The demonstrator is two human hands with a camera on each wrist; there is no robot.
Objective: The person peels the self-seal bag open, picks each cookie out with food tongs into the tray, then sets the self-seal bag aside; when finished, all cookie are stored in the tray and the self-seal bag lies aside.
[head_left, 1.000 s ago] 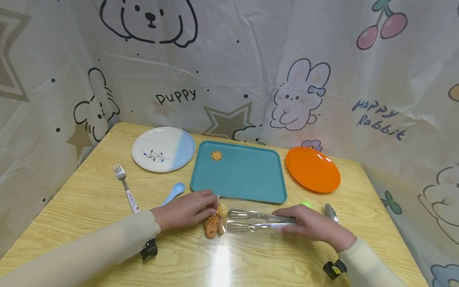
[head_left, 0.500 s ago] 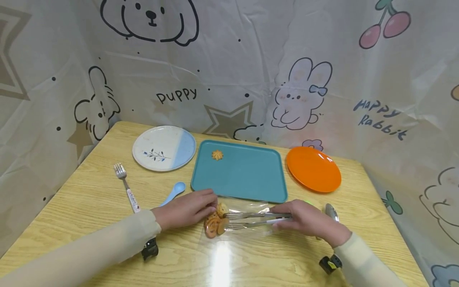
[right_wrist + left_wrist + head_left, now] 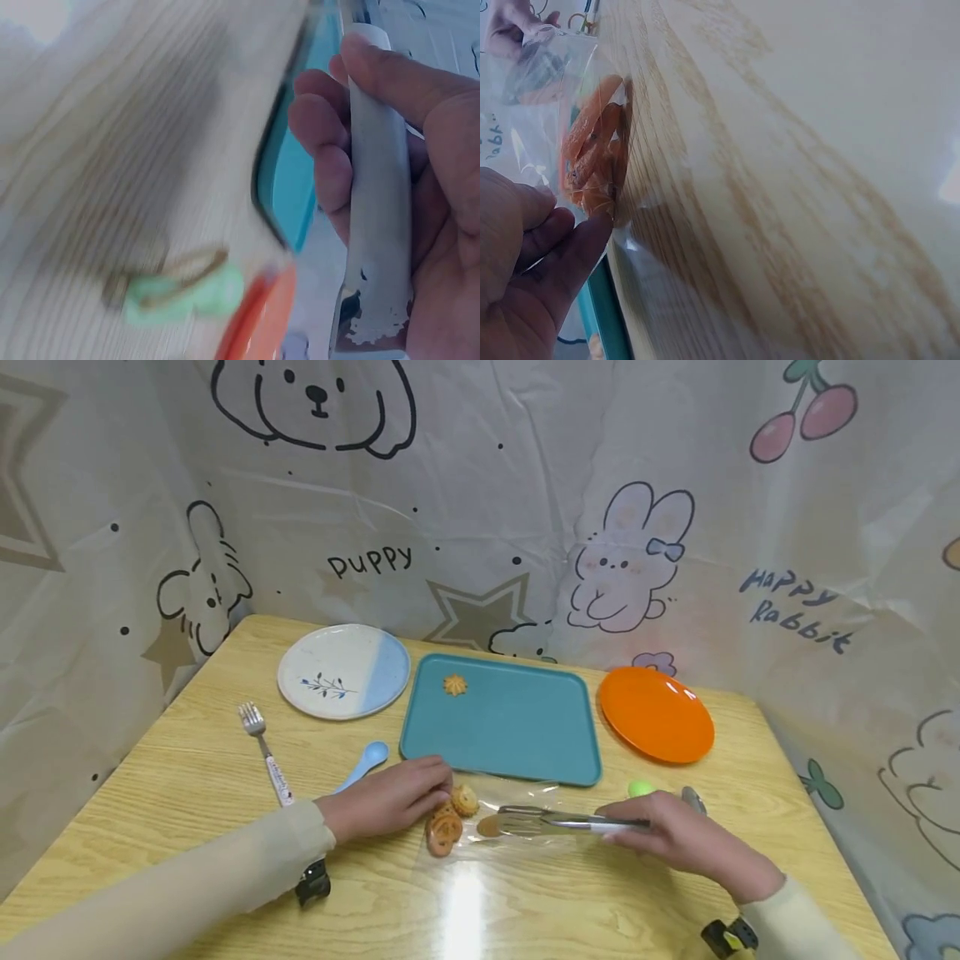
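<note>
My left hand (image 3: 390, 802) pinches the closed end of a clear plastic bag (image 3: 525, 792) lying in front of the teal tray. Brown cookies (image 3: 444, 833) and a paler round cookie (image 3: 465, 800) sit inside, near my fingertips; the left wrist view shows the cookies (image 3: 592, 146) through the film. My right hand (image 3: 667, 831) grips metal tongs (image 3: 558, 822), its fingers wrapped round the white handle (image 3: 379, 165). The tongs' tips are nearly together inside the bag, with an oval cookie (image 3: 489, 826) between them, apart from the others.
The teal tray (image 3: 517, 727) carries one flower-shaped cookie (image 3: 454, 684). Around it are a white-and-blue plate (image 3: 330, 668), an orange plate (image 3: 656, 714), a fork (image 3: 266, 752) and a blue spoon (image 3: 367, 762). Beside my right hand lie a light green object (image 3: 640, 788) and a metal spoon (image 3: 693, 800).
The tongs pushed left to the cookies and narrowed on the oval one, then drew back right with it, away from the others. My left hand stays at the bag's end.
</note>
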